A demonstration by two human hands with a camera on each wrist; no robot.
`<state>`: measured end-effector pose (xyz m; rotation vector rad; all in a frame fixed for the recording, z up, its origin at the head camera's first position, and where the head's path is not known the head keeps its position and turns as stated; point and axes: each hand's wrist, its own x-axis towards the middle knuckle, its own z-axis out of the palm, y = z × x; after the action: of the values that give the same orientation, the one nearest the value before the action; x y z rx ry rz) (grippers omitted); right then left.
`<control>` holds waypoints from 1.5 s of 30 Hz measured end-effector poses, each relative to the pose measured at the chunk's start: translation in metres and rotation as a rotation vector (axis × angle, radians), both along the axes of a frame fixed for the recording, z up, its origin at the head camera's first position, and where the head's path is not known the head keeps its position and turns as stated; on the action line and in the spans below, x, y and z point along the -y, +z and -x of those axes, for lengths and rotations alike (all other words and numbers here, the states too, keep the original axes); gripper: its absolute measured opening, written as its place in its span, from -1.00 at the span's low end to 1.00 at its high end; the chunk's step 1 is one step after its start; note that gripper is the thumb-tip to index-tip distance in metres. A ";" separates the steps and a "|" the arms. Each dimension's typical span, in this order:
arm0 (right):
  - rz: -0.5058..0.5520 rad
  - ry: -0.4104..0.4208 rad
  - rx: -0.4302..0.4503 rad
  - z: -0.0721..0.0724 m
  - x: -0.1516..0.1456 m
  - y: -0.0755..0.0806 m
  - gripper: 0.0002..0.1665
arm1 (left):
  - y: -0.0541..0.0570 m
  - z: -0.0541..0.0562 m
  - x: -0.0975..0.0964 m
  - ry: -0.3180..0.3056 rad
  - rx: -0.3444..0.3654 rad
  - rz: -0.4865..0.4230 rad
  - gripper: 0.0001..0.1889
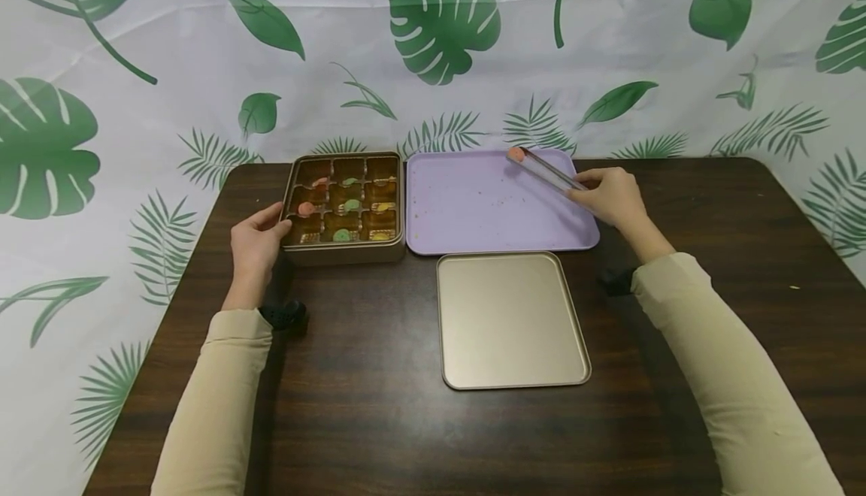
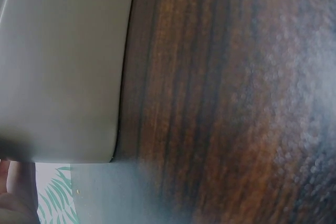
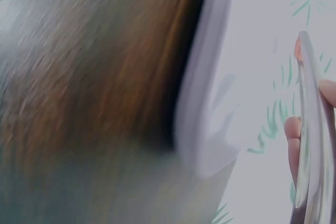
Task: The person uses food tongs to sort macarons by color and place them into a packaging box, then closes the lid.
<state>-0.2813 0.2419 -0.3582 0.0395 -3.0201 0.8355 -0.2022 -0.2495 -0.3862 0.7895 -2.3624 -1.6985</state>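
My right hand [image 1: 614,197] grips a pair of metal tongs [image 1: 549,173] over the lilac tray [image 1: 473,214]. A small round orange-pink piece, perhaps a cookie [image 1: 517,154], is pinched at the tongs' tips. In the right wrist view the tongs [image 3: 311,129] run upward from the fingers, the piece [image 3: 298,49] partly hidden behind them. My left hand [image 1: 255,244] holds the left side of a square gold tin [image 1: 341,255], thumb at its near corner. The tin's divided insert holds several red, green and yellow pieces. The left wrist view shows the tin's plain side wall [image 2: 63,72].
A square gold lid [image 1: 510,323] lies on the dark wooden table [image 1: 352,376], just in front of the tray. Tin and tray stand side by side near the back edge, before a leaf-printed cloth [image 1: 325,52]. Crumbs dot the tray.
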 end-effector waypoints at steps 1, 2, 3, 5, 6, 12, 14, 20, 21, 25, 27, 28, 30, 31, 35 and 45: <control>0.007 0.006 -0.007 0.000 0.003 0.001 -0.45 | 0.000 0.000 0.000 -0.001 -0.001 -0.003 -0.56; 0.017 0.014 -0.013 0.000 0.005 0.002 -0.45 | 0.000 0.000 0.000 -0.002 0.002 -0.003 -0.56; 0.022 0.024 -0.019 -0.001 0.009 0.003 -0.45 | -0.001 -0.001 0.001 -0.002 0.002 -0.004 -0.56; 0.029 0.043 -0.032 -0.002 0.016 0.006 -0.47 | -0.001 -0.001 0.001 -0.001 0.003 -0.005 -0.56; 0.035 0.073 -0.029 -0.002 0.020 0.008 -0.47 | -0.001 -0.001 0.001 -0.001 0.005 -0.005 -0.56; 0.083 0.133 -0.002 -0.008 0.046 0.021 -0.51 | -0.002 0.000 0.000 0.000 0.017 0.003 -0.56; 0.094 0.154 0.006 -0.009 0.055 0.023 -0.51 | -0.002 -0.001 0.000 0.000 0.016 0.002 -0.56; 0.100 0.220 0.005 -0.011 0.081 0.027 -0.52 | -0.001 -0.001 0.000 -0.007 0.017 0.008 -0.56; 0.102 0.231 0.006 -0.011 0.086 0.028 -0.52 | -0.001 -0.001 0.000 -0.008 0.019 0.009 -0.55; 0.114 0.271 0.003 -0.013 0.103 0.030 -0.53 | -0.001 -0.002 0.000 -0.005 0.017 0.008 -0.55; 0.127 0.287 0.002 -0.014 0.112 0.032 -0.54 | -0.002 -0.001 0.000 -0.003 0.020 0.011 -0.55; 0.135 0.294 -0.001 -0.015 0.116 0.032 -0.54 | -0.002 -0.001 0.000 -0.001 0.020 0.012 -0.55; 0.148 0.312 -0.001 -0.016 0.125 0.034 -0.55 | -0.002 -0.001 0.000 0.001 0.018 0.014 -0.55; 0.155 0.319 0.000 -0.017 0.129 0.035 -0.56 | -0.003 0.000 0.000 0.003 0.017 0.015 -0.56; 0.168 0.351 0.022 -0.020 0.146 0.037 -0.57 | -0.002 0.000 0.001 0.004 0.020 0.019 -0.56; 0.153 0.475 0.035 -0.030 0.187 0.033 -0.61 | -0.001 0.003 0.002 -0.003 0.024 0.009 -0.55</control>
<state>-0.2515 0.0545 -0.3253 0.7715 -3.0047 1.0970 -0.2048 -0.2511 -0.3872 0.8098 -2.3871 -1.6875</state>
